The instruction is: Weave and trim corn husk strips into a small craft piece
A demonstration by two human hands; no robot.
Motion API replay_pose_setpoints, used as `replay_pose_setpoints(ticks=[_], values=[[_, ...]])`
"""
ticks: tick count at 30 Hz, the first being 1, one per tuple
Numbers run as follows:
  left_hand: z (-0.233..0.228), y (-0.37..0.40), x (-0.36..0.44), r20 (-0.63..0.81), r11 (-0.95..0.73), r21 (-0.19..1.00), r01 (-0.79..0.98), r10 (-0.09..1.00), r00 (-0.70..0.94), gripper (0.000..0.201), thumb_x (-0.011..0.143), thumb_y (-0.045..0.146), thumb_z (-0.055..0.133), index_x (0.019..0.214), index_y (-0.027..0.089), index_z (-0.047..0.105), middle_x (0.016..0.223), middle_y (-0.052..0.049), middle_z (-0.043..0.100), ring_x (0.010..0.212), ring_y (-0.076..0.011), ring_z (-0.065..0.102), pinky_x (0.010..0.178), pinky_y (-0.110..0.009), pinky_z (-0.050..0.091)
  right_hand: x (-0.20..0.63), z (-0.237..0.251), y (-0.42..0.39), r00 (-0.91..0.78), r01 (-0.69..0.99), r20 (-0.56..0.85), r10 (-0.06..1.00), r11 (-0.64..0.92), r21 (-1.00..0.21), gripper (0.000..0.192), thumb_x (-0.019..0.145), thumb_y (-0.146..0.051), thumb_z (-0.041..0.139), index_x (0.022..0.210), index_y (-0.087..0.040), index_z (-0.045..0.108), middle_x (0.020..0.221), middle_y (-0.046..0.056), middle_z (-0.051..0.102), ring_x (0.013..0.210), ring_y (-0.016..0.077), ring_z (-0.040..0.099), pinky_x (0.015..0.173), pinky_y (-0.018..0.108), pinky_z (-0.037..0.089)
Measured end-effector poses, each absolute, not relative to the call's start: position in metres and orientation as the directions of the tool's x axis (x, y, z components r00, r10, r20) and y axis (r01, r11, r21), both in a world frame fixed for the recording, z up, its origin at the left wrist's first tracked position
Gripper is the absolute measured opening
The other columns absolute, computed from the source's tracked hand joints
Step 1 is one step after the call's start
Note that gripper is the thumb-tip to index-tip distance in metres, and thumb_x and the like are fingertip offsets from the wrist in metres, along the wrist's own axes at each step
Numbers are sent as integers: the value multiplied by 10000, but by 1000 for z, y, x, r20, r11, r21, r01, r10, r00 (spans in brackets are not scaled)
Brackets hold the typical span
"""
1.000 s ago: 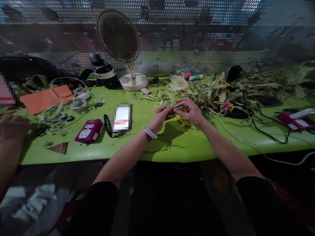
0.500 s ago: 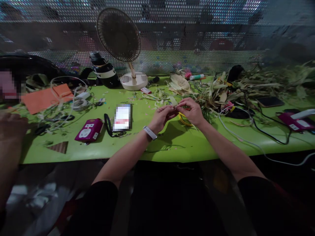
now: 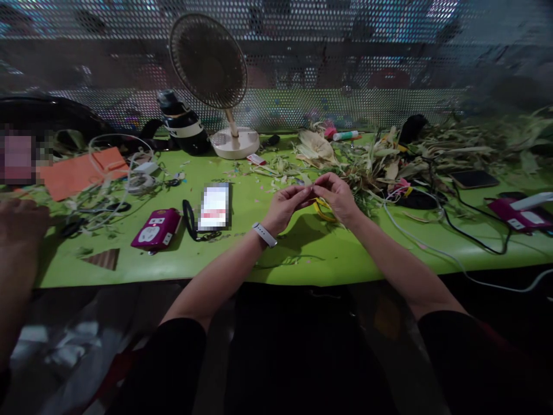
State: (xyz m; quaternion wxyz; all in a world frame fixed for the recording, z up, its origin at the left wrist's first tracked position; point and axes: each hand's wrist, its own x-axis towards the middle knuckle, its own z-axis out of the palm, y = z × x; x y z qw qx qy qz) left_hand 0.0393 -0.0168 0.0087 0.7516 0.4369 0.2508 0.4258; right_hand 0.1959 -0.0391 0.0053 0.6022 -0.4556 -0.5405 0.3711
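My left hand point(image 3: 283, 206), with a white band point(image 3: 264, 235) round its wrist, is closed in a pinch over the green table. Against its fingertips, my right hand point(image 3: 339, 197) is pinched too. Whatever the fingers hold is too small and hidden to name. A yellow looped thing point(image 3: 324, 211) shows just below and between both hands; whether they touch it, I cannot tell. Dried corn husks point(image 3: 317, 147) and shredded green and pale leaf bits point(image 3: 280, 166) lie just beyond the fingers.
The green tabletop point(image 3: 242, 265) carries a phone point(image 3: 215, 207), purple power strip point(image 3: 156, 229), fan point(image 3: 235, 144), dark bottle point(image 3: 185, 128) and orange paper point(image 3: 82, 173). More husks point(image 3: 475, 150), a white cable point(image 3: 432, 253) and a dark phone point(image 3: 474, 178) lie right. Another person's hand point(image 3: 23, 222) rests at far left.
Both hands stay nearly in place while the fingers shift slightly. The pale leaf-like piece seen above my fingertips earlier no longer stands out there. At far left, a pinkish blurred patch has moved slightly right.
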Motion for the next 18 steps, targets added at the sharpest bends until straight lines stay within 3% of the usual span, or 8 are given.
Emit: replay_pose_setpoints(ticks=[4, 7, 10, 15, 18], values=[[8, -16, 38, 32, 208, 892, -401, 856, 515, 293, 673, 362, 837, 801, 158, 671, 864, -21, 747, 913, -169, 728, 899, -322, 550, 196, 9, -39, 127, -79, 192, 973, 203, -976, 449, 704, -621, 699, 876, -233, 552, 776, -27, 615, 697, 130, 621, 709, 300, 537], [7, -16, 38, 59, 150, 925, -350, 851, 521, 326, 658, 392, 840, 803, 155, 670, 828, -26, 742, 878, -173, 732, 833, -301, 559, 194, 11, -39, 105, -58, 175, 979, 181, -982, 510, 645, -683, 720, 827, -226, 582, 744, -22, 624, 671, 134, 599, 684, 301, 527], [6, -15, 38, 62, 128, 945, -301, 832, 551, 334, 669, 406, 827, 820, 148, 678, 809, -38, 739, 846, -178, 732, 808, -305, 565, 192, 9, -40, 183, 52, 252, 950, 246, -968, 505, 589, -657, 777, 747, -214, 594, 705, -19, 611, 650, 126, 555, 655, 286, 491], [5, -15, 39, 19, 156, 953, -258, 823, 568, 276, 705, 354, 802, 784, 139, 647, 758, -26, 719, 780, -159, 727, 794, -306, 569, 196, 9, -41, 239, 322, 432, 869, 349, -880, 500, 700, -693, 686, 712, -203, 585, 669, -14, 554, 637, 126, 500, 633, 286, 437], [4, -17, 40, -17, 176, 958, -225, 822, 569, 245, 718, 310, 793, 746, 133, 625, 722, -15, 699, 736, -136, 715, 780, -295, 566, 202, 14, -42, 285, 369, 467, 837, 354, -860, 529, 710, -730, 658, 710, -214, 544, 650, -16, 537, 615, 128, 492, 622, 292, 431]])
